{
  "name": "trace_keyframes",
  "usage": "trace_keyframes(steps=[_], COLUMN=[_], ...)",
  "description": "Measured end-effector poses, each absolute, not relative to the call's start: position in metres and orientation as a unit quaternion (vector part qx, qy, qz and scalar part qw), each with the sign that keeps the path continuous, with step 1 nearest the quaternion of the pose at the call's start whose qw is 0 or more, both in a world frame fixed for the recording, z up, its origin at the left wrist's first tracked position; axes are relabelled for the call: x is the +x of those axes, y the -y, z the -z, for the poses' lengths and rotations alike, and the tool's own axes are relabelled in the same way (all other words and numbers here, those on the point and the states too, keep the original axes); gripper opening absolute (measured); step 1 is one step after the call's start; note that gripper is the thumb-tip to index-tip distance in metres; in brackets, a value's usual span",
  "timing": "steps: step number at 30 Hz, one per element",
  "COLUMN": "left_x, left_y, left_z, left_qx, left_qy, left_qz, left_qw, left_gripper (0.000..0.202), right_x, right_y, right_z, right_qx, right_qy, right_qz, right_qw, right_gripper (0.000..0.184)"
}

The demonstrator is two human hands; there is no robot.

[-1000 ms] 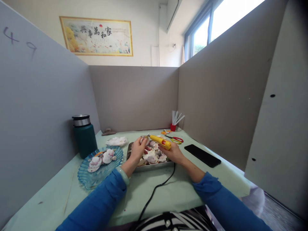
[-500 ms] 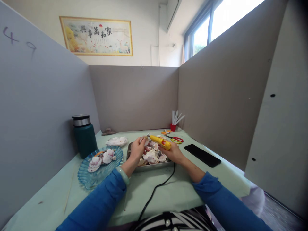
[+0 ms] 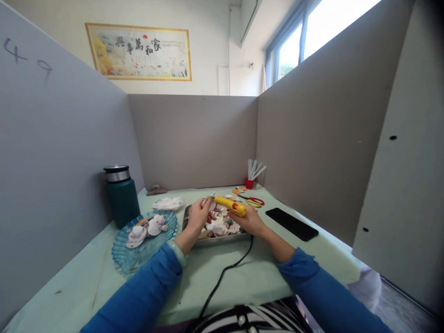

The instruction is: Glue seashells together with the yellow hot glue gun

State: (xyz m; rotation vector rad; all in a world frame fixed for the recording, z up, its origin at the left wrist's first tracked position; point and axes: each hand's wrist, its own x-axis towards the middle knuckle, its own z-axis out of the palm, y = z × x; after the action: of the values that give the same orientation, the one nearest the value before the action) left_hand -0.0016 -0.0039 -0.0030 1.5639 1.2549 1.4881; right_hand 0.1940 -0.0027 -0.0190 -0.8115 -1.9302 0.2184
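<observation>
My right hand [image 3: 252,222] is closed around a yellow glue gun [image 3: 229,205] with a black cord [image 3: 222,275]. The gun's tip points left, right by the fingers of my left hand [image 3: 196,220]. Those fingers pinch a pale seashell [image 3: 207,204], partly hidden behind them. Both hands are above a metal tray [image 3: 224,241] heaped with white and reddish shells [image 3: 218,227]. To the left, a blue ribbed glass plate [image 3: 121,260] bears pieces built from shells [image 3: 137,236].
A green thermos [image 3: 122,199] stands behind the plate, with white tissue [image 3: 168,203] beside it. On the right lie a black phone [image 3: 292,224] and scissors [image 3: 255,201]. White sticks [image 3: 254,169] stand in a red cup [image 3: 249,183] at the back. Grey partitions [image 3: 194,141] enclose the table.
The glue gun has shifted slightly left, its tip closer to the shell in my left hand. My left fingers have turned a little. Everything else stays put.
</observation>
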Motion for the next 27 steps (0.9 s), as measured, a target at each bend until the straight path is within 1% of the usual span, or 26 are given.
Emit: trace_keyframes(steps=[6,11,14,20,27], left_x=[-0.0010,-0.0010,-0.0020,-0.0032,-0.0038], left_y=[0.0047,0.0015,-0.0008,-0.0008,-0.0026], left_z=[0.0022,0.0037,0.0048,0.0032,0.0058], left_qx=[0.587,0.551,0.523,0.496,0.508], left_qy=[-0.467,-0.459,-0.451,-0.437,-0.443], left_qz=[-0.574,-0.590,-0.604,-0.625,-0.619], left_qw=[0.330,0.371,0.397,0.416,0.403], left_gripper=[0.038,0.038,0.035,0.027,0.025], right_x=[0.1936,0.1924,0.1923,0.1932,0.1928], right_y=[0.0031,0.0077,0.0092,0.0072,0.0012], right_z=[0.0189,0.0149,0.0139,0.0165,0.0207], right_qx=[-0.330,-0.344,-0.350,-0.356,-0.338], right_qy=[0.797,0.788,0.790,0.794,0.798], right_qz=[-0.099,-0.099,-0.093,-0.097,-0.105], right_qw=[0.496,0.501,0.494,0.484,0.488], right_gripper=[0.025,0.022,0.019,0.014,0.015])
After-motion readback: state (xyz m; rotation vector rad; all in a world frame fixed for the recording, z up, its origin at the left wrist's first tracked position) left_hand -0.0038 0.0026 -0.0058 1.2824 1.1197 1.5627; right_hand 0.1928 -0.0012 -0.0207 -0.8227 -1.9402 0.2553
